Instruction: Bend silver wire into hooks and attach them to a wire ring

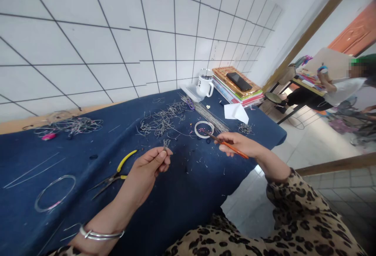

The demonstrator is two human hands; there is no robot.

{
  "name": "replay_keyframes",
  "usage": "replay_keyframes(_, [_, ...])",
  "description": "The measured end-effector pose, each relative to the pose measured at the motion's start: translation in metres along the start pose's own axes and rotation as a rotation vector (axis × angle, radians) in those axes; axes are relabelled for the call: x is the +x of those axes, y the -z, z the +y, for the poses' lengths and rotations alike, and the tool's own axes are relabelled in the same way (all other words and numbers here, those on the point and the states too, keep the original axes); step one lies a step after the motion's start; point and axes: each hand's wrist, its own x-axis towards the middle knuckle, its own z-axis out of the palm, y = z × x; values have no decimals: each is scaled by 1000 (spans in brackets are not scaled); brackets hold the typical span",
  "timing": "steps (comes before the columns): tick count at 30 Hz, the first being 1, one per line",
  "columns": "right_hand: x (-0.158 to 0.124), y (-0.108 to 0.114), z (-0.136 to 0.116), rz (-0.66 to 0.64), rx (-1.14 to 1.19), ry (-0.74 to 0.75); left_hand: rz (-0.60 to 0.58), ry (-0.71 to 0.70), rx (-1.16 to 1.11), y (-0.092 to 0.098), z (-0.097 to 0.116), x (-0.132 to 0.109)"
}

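My left hand (pixel 151 166) is closed in a pinch on a small bent piece of grey wire (pixel 166 143), held just above the blue cloth (pixel 182 193). My right hand (pixel 239 144) is closed around an orange-handled tool (pixel 232 147) whose thin tip points left towards a white tape ring (pixel 204 129). A heap of cut wire pieces (pixel 161 121) lies beyond my left hand. Yellow-handled pliers (pixel 116 172) rest on the cloth to its left.
Straight wire rods (pixel 210 117), a white mug (pixel 205 83), stacked books with a phone on top (pixel 237 85) and white paper (pixel 236 112) sit at the far end. A wire hoop (pixel 54 197) and tangled wire (pixel 70 126) lie left. Another person (pixel 337 87) sits at right.
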Motion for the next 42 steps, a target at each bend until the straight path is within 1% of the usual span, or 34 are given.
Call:
replay_keyframes(1, [-10,-3,6,-12,22,-37,-5,6,-2,-1,-1,0])
replay_keyframes(3, [-27,-11,18,-102,95,-126,-10,17,-10,-3,-4,-1])
replay_keyframes(5, [-36,-20,29,-194,127,-209,-4,23,-20,-4,-6,0])
replay_keyframes(6, [-36,-23,33,-219,135,-227,1,24,-24,-4,-8,0])
replay_keyframes(8, [-28,-28,39,-206,160,-229,1,25,-29,-5,-10,0])
replay_keyframes(9, [-21,-28,40,-168,180,-212,-1,23,-30,-5,-10,0])
replay_keyframes(12, [0,-24,37,50,246,-114,0,12,-30,-4,-11,-1])
replay_keyframes(13, [3,-22,36,109,261,-84,3,7,-29,-3,-10,-1])
replay_keyframes(14, [5,-20,35,135,276,-63,5,4,-27,-3,-10,0])
replay_keyframes(16, [0,-18,34,87,272,-57,9,6,-27,-2,-11,1])
replay_keyframes(19, [-16,-19,37,-80,194,-100,20,23,-36,-2,-14,3])
replay_keyframes(21, [-22,-20,39,-145,146,-135,22,36,-39,-4,-16,3])
replay_keyframes(22, [-21,-20,40,-142,134,-140,21,40,-38,-4,-16,3])
replay_keyframes(23, [-19,-20,40,-110,125,-132,19,41,-36,-5,-16,2])
replay_keyframes(26, [-3,-20,38,85,108,-52,14,37,-30,-7,-15,0])
replay_keyframes(27, [2,-22,36,126,111,-24,11,35,-29,-7,-14,0])
replay_keyframes(28, [7,-25,34,132,126,-5,7,34,-29,-8,-13,-1])
replay_keyframes(29, [10,-29,31,97,153,3,1,34,-31,-8,-13,-1])
replay_keyframes(30, [12,-33,28,24,187,-3,-6,35,-34,-8,-12,-1])
replay_keyframes(32, [12,-44,21,-82,205,-29,-21,42,-46,-8,-12,-1])
replay_keyframes(33, [11,-49,17,-113,173,-35,-30,48,-55,-8,-12,-1])
replay_keyframes(34, [10,-54,13,-113,116,-28,-36,54,-63,-8,-12,-1])
replay_keyframes(35, [9,-58,9,-82,37,-6,-43,59,-69,-8,-12,-1])
replay_keyframes(38, [7,-67,-3,80,-230,32,-68,53,-80,-9,-11,-2])
replay_keyframes(40, [7,-73,-8,150,-350,27,-82,33,-90,-10,-11,-3])
replay_keyframes(42, [8,-79,-11,188,-427,14,-102,17,-98,-10,-10,-5])
